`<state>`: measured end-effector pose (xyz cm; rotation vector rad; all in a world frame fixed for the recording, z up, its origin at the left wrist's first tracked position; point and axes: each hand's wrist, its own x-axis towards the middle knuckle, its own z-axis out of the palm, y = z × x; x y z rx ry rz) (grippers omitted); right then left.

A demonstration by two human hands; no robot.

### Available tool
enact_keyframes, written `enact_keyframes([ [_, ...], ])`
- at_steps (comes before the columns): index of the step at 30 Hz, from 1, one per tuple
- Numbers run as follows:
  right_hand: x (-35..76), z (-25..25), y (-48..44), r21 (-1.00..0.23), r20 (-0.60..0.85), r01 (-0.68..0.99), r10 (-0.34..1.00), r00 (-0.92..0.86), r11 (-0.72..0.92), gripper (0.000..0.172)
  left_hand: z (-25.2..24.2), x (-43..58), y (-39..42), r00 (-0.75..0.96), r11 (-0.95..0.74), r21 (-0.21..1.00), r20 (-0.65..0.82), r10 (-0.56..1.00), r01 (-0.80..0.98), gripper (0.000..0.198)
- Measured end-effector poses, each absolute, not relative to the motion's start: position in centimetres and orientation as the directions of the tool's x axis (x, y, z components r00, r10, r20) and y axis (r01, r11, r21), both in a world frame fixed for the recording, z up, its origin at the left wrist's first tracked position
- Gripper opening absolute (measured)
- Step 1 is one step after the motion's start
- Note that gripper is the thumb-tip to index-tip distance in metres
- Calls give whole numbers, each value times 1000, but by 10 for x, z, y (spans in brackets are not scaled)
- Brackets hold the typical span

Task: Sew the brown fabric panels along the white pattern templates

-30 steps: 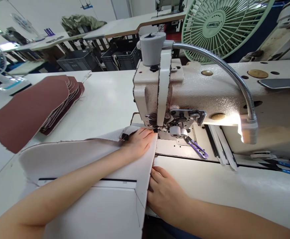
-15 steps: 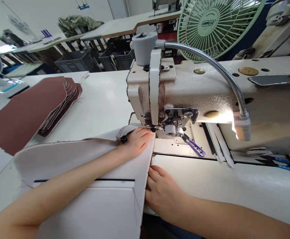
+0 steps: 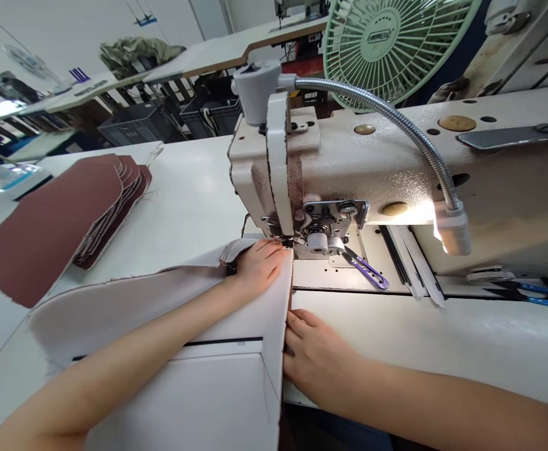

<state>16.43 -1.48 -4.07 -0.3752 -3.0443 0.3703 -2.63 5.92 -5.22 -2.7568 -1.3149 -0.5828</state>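
Fingers of the left hand [image 3: 262,266] lie flat and spread on the pale fabric panel [image 3: 170,300] at mid-frame, their tips just beside the presser foot [image 3: 289,241], which looks meant to keep the cloth smooth and steady right where the needle works. Lower and a little right, the right hand [image 3: 314,357] pinches the panel's right edge between thumb and fingers, closed on that edge, apparently to hold it in line with the foot. The panel spreads leftward across the counter [image 3: 193,194] and drapes over its near edge at the bottom of the frame. Above the hands stands the cream sewing machine [image 3: 349,163], its gooseneck lamp [image 3: 452,228] at centre right lighting the needle plate. Purple tweezers [image 3: 366,270] lie on the machine bed. A stack of maroon pieces [image 3: 62,219] waits at left, and a green fan [image 3: 391,44] fills the top.
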Motion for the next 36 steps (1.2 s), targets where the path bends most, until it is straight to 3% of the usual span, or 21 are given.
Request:
enact_keyframes([
  [7, 163, -49, -12, -193, 138, 265, 294, -946, 945, 19, -36, -36, 26, 556, -555, 135, 37, 831, 821, 42],
  [12, 163, -50, -27, -167, 130, 299, 321, -938, 940, 23, -41, -44, 37, 566, -555, 187, -13, 824, 811, 43],
  [18, 166, -48, -27, -193, 121, 314, 341, -932, 929, 28, -30, -36, 43, 610, -601, 128, -38, 792, 789, 38],
  [22, 167, -46, -16, -174, 126, 339, 363, -923, 924, 19, -12, -28, 16, 683, -657, 186, -183, 707, 730, 53],
  [26, 165, -48, -16, -165, 109, 366, 386, -916, 916, 13, 14, -22, -25, 621, -552, 284, -339, 707, 784, 63],
  [30, 163, -50, -36, -138, 173, 382, 402, -899, 914, 19, 25, -9, -59, 535, -440, 306, -447, 717, 844, 101],
  [33, 165, -48, -51, -140, 283, 365, 390, -876, 921, 24, 23, -3, -69, 471, -382, 276, -516, 715, 882, 94],
  [36, 167, -44, -52, -130, 302, 394, 414, -859, 910, 26, 20, -10, -66, 495, -364, 338, -526, 691, 868, 90],
])
